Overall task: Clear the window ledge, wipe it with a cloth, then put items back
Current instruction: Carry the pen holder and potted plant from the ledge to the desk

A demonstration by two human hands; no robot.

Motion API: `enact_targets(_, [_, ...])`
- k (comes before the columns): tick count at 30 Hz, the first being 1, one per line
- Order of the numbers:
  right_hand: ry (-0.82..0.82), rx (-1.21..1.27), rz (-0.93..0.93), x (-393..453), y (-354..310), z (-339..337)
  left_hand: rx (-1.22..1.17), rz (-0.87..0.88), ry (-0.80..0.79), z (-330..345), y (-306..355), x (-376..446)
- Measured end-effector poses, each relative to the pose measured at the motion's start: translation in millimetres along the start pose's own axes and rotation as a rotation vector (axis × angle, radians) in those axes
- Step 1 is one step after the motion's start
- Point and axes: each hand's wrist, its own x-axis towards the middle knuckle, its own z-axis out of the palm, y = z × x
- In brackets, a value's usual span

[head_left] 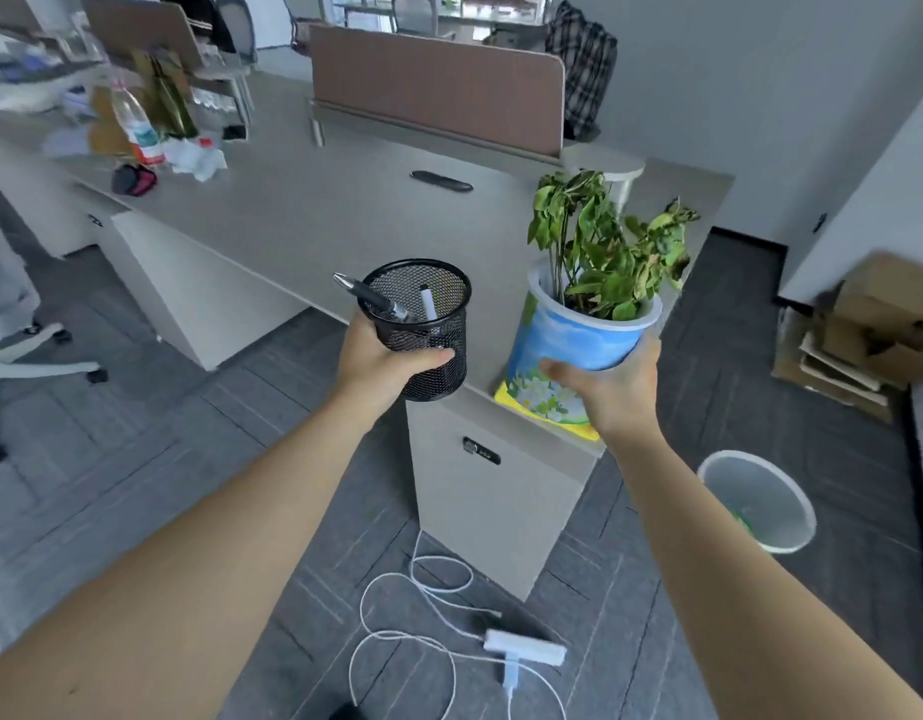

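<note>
My left hand (381,361) grips a black mesh pen holder (423,324) with a couple of pens standing in it. It hangs over the near corner of a grey desk (293,210). My right hand (612,392) holds a potted plant (578,335), a blue and yellow flowered pot with a white rim and wilting green leaves (604,241). The pot is tilted a little and its base is at the desk's near edge; whether it touches the desk I cannot tell. The window ledge and a cloth are not in view.
A brown divider panel (438,85) stands at the desk's far side. Bottles and crumpled paper (152,132) crowd the far left. On the floor lie a white power strip with cable (524,646), a bin (755,501) at right and cardboard boxes (864,330).
</note>
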Motion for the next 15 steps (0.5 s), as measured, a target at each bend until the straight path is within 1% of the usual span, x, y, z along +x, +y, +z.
enact_targets(3, [0.067, 0.000, 0.019, 29.6, 6.5, 39.1, 0.048, 0.004, -0.076, -14.4, -15.0, 55.9])
enact_targets(11, [0.110, 0.033, 0.077, 102.2, 34.3, 104.0, 0.134, -0.003, -0.192, -9.6, -55.0, 160.0])
enact_targets(15, [0.083, 0.026, 0.074, 137.8, 51.2, 126.2, 0.127, -0.024, -0.181, -2.8, -78.1, 197.9])
